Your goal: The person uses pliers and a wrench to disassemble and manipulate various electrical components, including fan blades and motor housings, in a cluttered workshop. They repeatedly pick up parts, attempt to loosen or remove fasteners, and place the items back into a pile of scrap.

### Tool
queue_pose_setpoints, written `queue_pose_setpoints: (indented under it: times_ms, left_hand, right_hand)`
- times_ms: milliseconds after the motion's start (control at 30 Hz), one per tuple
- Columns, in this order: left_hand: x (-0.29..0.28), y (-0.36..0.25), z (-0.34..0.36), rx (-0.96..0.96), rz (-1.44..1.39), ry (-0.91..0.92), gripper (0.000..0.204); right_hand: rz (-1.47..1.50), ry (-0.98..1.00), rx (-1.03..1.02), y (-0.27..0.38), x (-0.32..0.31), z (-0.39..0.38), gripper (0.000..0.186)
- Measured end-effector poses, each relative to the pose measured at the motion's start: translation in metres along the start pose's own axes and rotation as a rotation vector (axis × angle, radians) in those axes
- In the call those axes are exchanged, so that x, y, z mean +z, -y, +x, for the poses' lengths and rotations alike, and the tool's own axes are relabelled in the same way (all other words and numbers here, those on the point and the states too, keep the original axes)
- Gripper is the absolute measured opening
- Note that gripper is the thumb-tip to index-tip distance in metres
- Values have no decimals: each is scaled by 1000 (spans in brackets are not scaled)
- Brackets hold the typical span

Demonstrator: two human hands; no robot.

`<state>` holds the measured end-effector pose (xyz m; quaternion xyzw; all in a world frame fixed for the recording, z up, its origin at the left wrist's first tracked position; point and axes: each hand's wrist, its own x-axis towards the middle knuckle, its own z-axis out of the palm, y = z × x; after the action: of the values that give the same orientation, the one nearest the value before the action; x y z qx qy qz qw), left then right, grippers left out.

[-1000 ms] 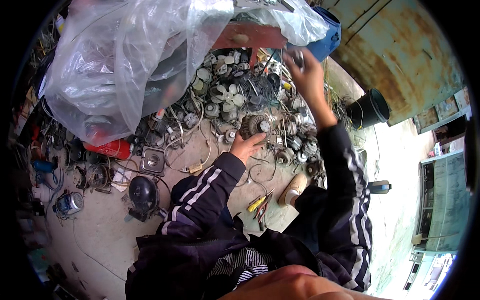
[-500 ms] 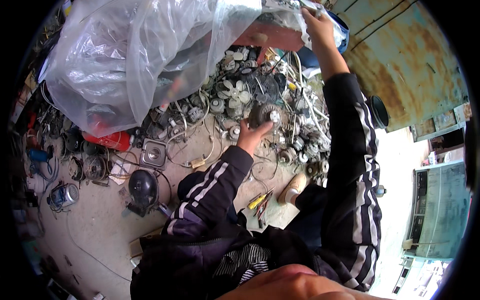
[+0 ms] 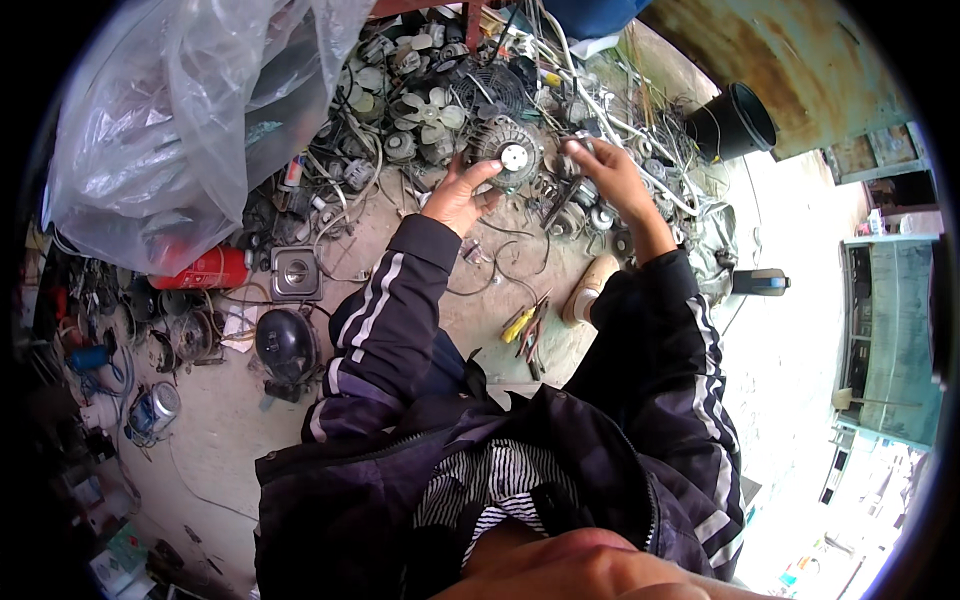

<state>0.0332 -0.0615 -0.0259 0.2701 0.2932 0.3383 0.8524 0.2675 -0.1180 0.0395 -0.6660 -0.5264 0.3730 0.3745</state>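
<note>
My left hand (image 3: 463, 196) grips a round, finned motor (image 3: 485, 140) with a white hub, thumb on its face and fingers tucked at its side. To the right of it, my right hand (image 3: 612, 180) is closed, thumb against the fingers; whatever it pinches is too small to make out. Small motors and cables lie on the floor beneath both hands. Just beyond the motor, a pale plastic fan blade (image 3: 434, 113) rests on the heap. Nearer my body, a yellow-handled tool (image 3: 518, 324) lies beside pliers (image 3: 531, 345) close to my shoe (image 3: 590, 288).
A big clear plastic sheet (image 3: 190, 130) hangs at the far left, above a red cylinder (image 3: 205, 269). A lidded metal pan (image 3: 296, 274) and a black dome-shaped thing (image 3: 287, 345) stand left. A black bucket (image 3: 733, 122) is at right, near a rusty panel (image 3: 770, 60).
My right hand has come down from the plastic sheet at the top toward the motor. My left hand still holds the motor, now turned more face-up. The view has shifted.
</note>
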Motion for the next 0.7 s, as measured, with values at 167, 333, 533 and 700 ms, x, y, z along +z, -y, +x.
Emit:
queue_pose_setpoints:
  times_ms: [167, 333, 533, 700]
  left_hand:
    - [-3, 18, 11, -138, 37, 124, 44]
    - [10, 22, 3, -241, 128, 71, 51]
    - [15, 35, 8, -244, 241, -150, 66]
    - [9, 30, 11, -115, 119, -117, 71]
  right_hand:
    - [118, 69, -59, -31, 7, -6, 44]
    - [-39, 75, 11, -40, 6, -12, 48]
    - [22, 61, -48, -52, 14, -11, 34]
    - [-239, -235, -52, -42, -8, -16, 25]
